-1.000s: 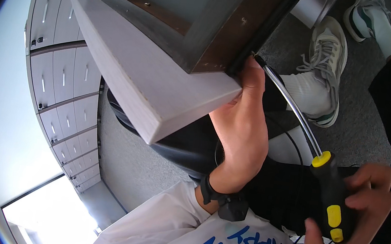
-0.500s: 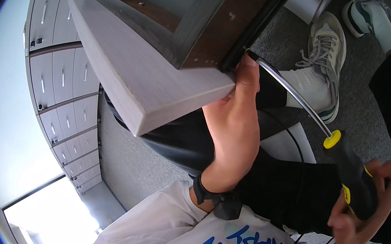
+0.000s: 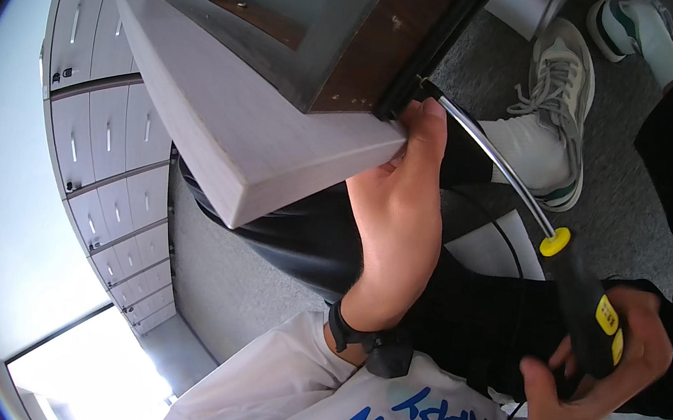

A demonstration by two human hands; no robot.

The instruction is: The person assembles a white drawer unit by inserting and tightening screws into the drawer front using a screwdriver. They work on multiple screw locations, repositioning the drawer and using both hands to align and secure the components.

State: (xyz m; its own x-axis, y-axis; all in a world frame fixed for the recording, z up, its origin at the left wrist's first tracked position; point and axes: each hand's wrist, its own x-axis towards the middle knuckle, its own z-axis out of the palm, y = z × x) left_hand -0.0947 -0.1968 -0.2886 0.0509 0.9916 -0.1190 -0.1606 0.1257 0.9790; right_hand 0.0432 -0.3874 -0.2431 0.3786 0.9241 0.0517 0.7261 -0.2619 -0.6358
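Observation:
A drawer with a pale wood-grain front panel [image 3: 201, 84] and a dark box [image 3: 356, 53] rests tilted in front of me. Along the box's right side runs a black rail [image 3: 445, 47]. My left hand [image 3: 402, 226] grips the panel's right end, its thumb up by the rail and the other fingers mostly hidden underneath. In my right hand [image 3: 616, 362] lies the black and yellow handle of a screwdriver [image 3: 516, 182], fingers curled behind it and the thumb apart. The screwdriver's tip meets a small brass-coloured screw [image 3: 422, 81] at the rail.
Grey cabinets [image 3: 111, 132] with several doors line the left side. A shoe [image 3: 554, 111] and another person's shoe [image 3: 615, 30] stand on the grey carpet [image 3: 639, 205]. A dark cable [image 3: 509, 240] crosses a white sheet-like piece near my legs.
My right hand and the screwdriver handle have shifted left and slightly down, and the handle has turned, showing different yellow patches. My left thumb sits slightly lower relative to the screwdriver's tip.

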